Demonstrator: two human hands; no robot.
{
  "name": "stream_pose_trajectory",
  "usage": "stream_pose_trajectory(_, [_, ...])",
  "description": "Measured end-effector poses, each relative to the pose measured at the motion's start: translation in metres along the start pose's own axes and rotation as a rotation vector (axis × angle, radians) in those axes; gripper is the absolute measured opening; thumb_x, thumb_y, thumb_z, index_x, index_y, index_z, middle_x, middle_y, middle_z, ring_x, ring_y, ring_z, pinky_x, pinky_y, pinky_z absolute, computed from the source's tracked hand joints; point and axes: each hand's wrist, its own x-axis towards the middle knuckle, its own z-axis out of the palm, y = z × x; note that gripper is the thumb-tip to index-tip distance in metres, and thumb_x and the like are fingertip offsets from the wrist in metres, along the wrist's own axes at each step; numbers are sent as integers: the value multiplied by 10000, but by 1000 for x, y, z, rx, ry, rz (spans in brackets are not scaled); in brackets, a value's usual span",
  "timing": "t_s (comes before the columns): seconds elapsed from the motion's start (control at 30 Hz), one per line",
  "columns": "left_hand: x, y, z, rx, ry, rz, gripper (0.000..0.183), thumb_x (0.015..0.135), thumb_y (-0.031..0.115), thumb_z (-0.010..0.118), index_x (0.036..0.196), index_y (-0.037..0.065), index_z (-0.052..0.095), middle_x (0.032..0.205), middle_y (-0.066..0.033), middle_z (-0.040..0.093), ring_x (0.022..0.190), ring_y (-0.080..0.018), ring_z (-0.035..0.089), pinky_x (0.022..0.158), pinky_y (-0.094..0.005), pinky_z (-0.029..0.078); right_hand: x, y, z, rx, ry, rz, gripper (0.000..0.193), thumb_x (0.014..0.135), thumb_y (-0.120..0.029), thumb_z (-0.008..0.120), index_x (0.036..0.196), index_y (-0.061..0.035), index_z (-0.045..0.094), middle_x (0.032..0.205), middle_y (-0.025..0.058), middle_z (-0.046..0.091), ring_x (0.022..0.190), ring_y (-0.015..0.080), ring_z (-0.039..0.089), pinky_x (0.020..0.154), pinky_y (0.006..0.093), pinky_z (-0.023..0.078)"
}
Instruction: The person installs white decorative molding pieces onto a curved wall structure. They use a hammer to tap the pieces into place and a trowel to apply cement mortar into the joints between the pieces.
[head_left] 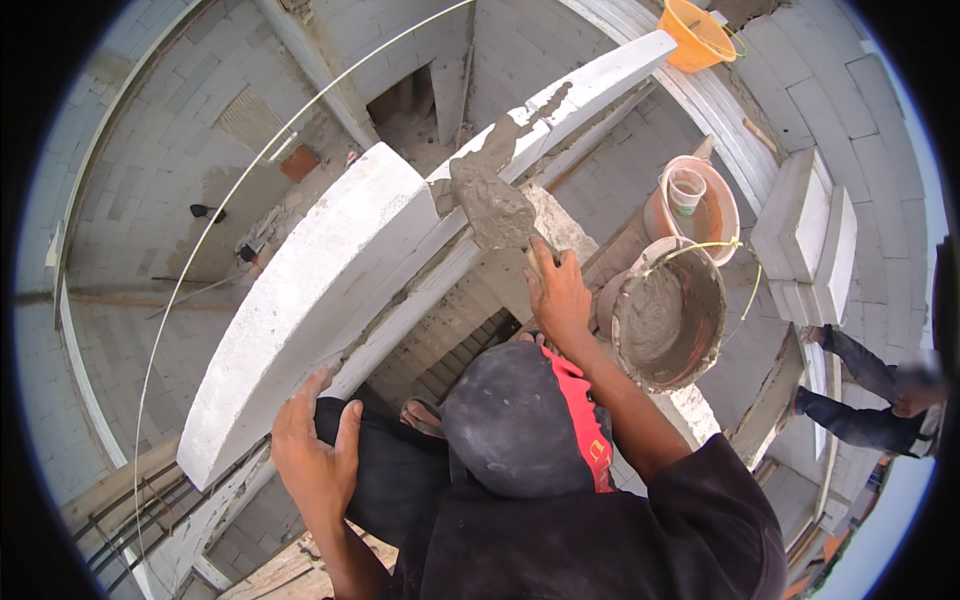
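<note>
My right hand is closed round the handle of a trowel, whose blade is coated in wet grey mortar. That blade lies at the gap beside a large white block, on top of a wall course. More mortar is smeared along the neighbouring white blocks. My left hand has its fingers apart, close to the lower face of the large block; whether the fingertips touch it I cannot tell. A bucket of mortar stands to the right of my right forearm.
Behind the mortar bucket is a pinkish bucket with a small white tub in it. An orange bucket sits at the far wall end. White blocks are stacked at right, near another person's legs. A pale line curves across the left.
</note>
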Motion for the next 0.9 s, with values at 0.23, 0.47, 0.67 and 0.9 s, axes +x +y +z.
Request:
stream_pose_trajectory(0.23, [4,4,-2,-77,-5,2,482,869,215,845,1309,70,714,1162,-158,756,1102,-383,689,988,-459,514,101,18,-26,-250,94,56,578,964,-132,646,1522,-251,556,1155,177,537,1076,374,634,802,498,597])
stream_pose_trajectory(0.47, [-5,-3,-6,-81,65,18,496,857,195,850,1311,55,706,1152,-163,754,1086,-383,691,976,-456,516,144,46,-22,-79,235,308,542,1019,-216,641,1549,-204,532,1218,216,566,1137,427,641,916,536,556])
stream_pose_trajectory(0.67, [7,0,-3,-83,-23,24,502,852,192,854,1312,55,709,1173,-170,752,1092,-384,691,975,-455,519,129,72,56,105,247,433,589,1046,-262,633,1594,-144,455,1230,263,574,1133,466,640,949,547,526])
stream_pose_trajectory(0.9, [3,-2,-5,-79,18,-27,521,847,191,856,1325,49,705,1165,-170,756,1097,-386,689,989,-457,517,105,38,33,48,217,206,580,1033,-232,652,1576,-156,464,1198,261,572,1129,464,641,932,551,527])
